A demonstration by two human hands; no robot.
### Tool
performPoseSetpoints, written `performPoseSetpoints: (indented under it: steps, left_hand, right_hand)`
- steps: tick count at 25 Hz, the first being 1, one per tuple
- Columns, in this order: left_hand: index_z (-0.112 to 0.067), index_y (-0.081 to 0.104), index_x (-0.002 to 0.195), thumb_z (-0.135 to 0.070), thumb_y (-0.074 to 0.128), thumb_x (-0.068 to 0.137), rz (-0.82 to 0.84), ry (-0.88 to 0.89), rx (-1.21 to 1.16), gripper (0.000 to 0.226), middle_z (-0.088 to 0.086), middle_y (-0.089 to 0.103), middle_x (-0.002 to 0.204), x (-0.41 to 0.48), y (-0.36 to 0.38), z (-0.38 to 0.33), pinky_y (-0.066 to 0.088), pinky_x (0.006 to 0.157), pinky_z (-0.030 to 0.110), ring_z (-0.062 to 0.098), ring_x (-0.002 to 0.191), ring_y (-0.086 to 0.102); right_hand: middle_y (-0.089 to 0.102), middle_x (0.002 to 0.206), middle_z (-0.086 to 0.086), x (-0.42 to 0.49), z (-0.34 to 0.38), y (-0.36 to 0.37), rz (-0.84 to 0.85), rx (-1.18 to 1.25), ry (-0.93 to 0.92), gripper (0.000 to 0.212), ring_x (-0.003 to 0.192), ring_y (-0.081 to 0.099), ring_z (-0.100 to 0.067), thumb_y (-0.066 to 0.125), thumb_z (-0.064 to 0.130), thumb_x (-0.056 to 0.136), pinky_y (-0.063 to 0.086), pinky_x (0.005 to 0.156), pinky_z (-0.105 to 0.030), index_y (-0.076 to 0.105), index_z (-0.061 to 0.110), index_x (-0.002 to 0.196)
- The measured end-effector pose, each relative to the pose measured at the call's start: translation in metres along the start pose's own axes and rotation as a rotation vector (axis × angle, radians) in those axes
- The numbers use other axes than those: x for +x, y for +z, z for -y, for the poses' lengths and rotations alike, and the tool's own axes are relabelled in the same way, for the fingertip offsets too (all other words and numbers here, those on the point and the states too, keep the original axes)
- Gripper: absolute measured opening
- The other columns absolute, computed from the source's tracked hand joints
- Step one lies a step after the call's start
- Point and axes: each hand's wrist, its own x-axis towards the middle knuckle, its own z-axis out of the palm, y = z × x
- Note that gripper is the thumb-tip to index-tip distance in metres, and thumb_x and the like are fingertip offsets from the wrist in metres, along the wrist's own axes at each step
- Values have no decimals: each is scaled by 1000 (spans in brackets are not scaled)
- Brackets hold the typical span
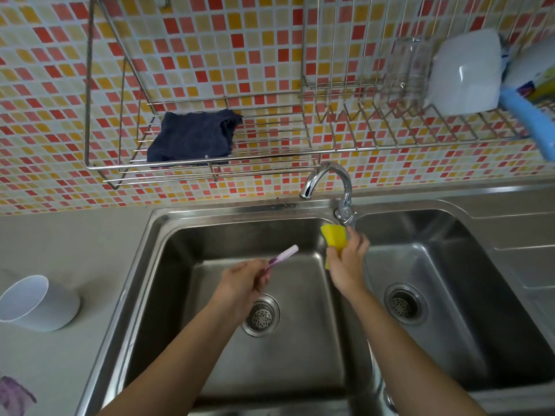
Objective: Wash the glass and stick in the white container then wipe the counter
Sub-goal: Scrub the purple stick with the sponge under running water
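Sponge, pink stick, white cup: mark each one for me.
sponge [333,237]: head view, upper part of its yellow face.
pink stick [285,254]: head view, its pale free end.
white cup [63,307]: head view, its outer wall.

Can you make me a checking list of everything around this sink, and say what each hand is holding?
Surface: grey counter around a steel double sink; no water seen running from the tap.
Job's things: pink stick over the left basin; white container on the counter left of the sink; clear glass in the wall rack.
Clutter: dark blue cloth on the left wire shelf; white bowl beside the glass; purple thing at the bottom-left, too cut off to tell.
Hands: left hand holds the stick; right hand grips a yellow sponge below the tap.
Cables: nothing seen.
Surroundings: red, orange and yellow tile wall.
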Motion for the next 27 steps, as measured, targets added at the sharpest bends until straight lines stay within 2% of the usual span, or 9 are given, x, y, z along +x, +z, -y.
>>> performPoseSetpoints:
  steps: [2,5,9,11,13,15,18,23,27]
  left_hand:
    - [3,60,84,3,56,88,-16,64,52,6,11,53,66,0,-8,0,46,50,15,12,53,52]
    - [3,59,74,4,58,85,-19,152,149,11,12,52,62,1,-17,-2,42,63,25,19,62,48]
    - [5,62,81,3,59,85,-50,185,159,6,11,55,63,5,-21,-7,43,63,24,18,62,50]
    - [6,62,85,2,59,86,-50,203,188,5,12,55,64,9,-21,-7,43,64,25,19,64,50]
    - [7,63,86,1,60,85,-60,230,231,7,12,55,65,14,-19,-8,41,65,27,19,64,49]
    - [6,64,83,0,61,85,-85,231,257,7,11,56,64,20,-15,-11,41,64,27,18,61,48]
    - [4,66,80,0,61,85,-49,179,282,8,10,57,60,33,2,-15,41,60,24,16,57,49]
    - [3,64,72,3,55,88,98,20,147,19,1,61,44,43,42,-20,45,45,11,4,41,55]
    - [5,64,75,3,58,87,119,-43,136,15,5,61,47,46,53,-23,44,42,8,3,37,54]
  right_hand:
    - [-3,154,-15,23,-4,-10,19,-24,40,60,136,27,-34,50,11,89,25,106,-32,23,4,142]
    - [-10,157,-5,43,-5,-10,160,-110,-49,66,142,16,-26,49,17,91,19,111,-33,15,12,148]
    - [-6,158,0,46,-9,-1,244,-381,-232,71,142,17,-25,49,21,90,21,112,-35,10,11,148]
    - [-5,158,0,37,-13,4,207,-423,-267,71,141,19,-25,50,21,89,23,111,-35,11,12,148]
    - [0,156,-3,22,-14,10,78,-284,-181,67,135,30,-29,49,16,88,31,106,-37,18,16,147]
    - [10,151,-10,4,-18,16,-27,-168,-183,65,125,40,-30,50,12,88,37,99,-36,22,20,146]
    - [19,146,-12,-10,-11,18,4,-215,-345,66,120,35,-16,50,22,92,33,92,-26,15,20,148]
    - [23,145,-7,-2,3,19,90,-288,-576,60,127,34,-24,39,34,94,35,101,-33,18,14,147]
    - [21,150,-12,-3,-8,14,39,-259,-486,59,131,31,-25,36,31,97,34,106,-39,12,14,148]
